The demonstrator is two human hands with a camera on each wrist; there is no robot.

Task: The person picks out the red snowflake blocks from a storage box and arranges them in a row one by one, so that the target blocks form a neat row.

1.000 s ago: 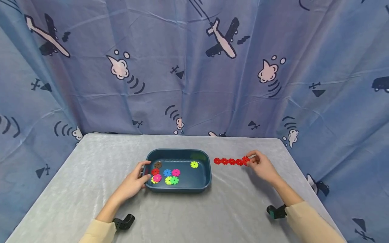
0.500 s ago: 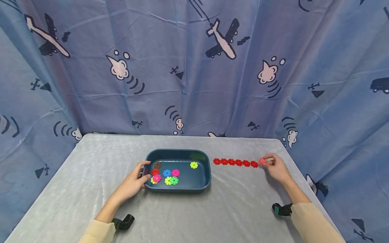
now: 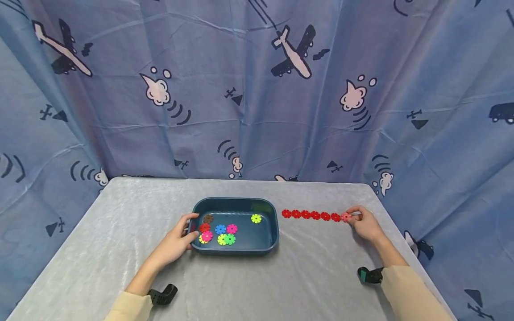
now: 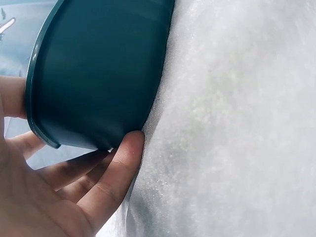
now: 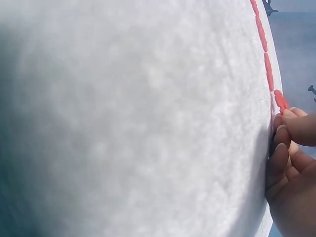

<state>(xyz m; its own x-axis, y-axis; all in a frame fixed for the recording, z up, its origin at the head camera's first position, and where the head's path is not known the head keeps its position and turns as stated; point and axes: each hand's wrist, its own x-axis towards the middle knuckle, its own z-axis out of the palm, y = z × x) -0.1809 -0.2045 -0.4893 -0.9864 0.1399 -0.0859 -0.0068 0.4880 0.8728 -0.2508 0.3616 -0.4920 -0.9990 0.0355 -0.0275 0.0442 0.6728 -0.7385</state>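
In the head view a dark teal tray [image 3: 241, 251] stands on the table, holding several flower-edged plastic discs in bright colours. My left hand [image 3: 175, 240] grips its left end, thumb and fingers spread around the rim and wall. The left wrist view shows the fingers [image 4: 106, 190] against the tray's outer wall [image 4: 98, 74]. To the right of the tray lies a straight row of red discs [image 3: 305, 215]. At the row's right end my right hand [image 3: 364, 225] pinches a lighter red disc [image 3: 345, 217]. In the right wrist view, this disc [image 5: 281, 100] is tilted, right at the end of the row.
A light grey cloth [image 3: 257, 290] covers the table. Behind it hangs a blue curtain [image 3: 257, 89] printed with planes. Inside the tray, a yellow-green disc [image 3: 256, 218] lies apart at the right, while the others gather at the left.
My right hand has moved right along the row with the lighter red disc, then slightly down to the row's end. More red discs of the row now show. My left hand and the tray stay put.
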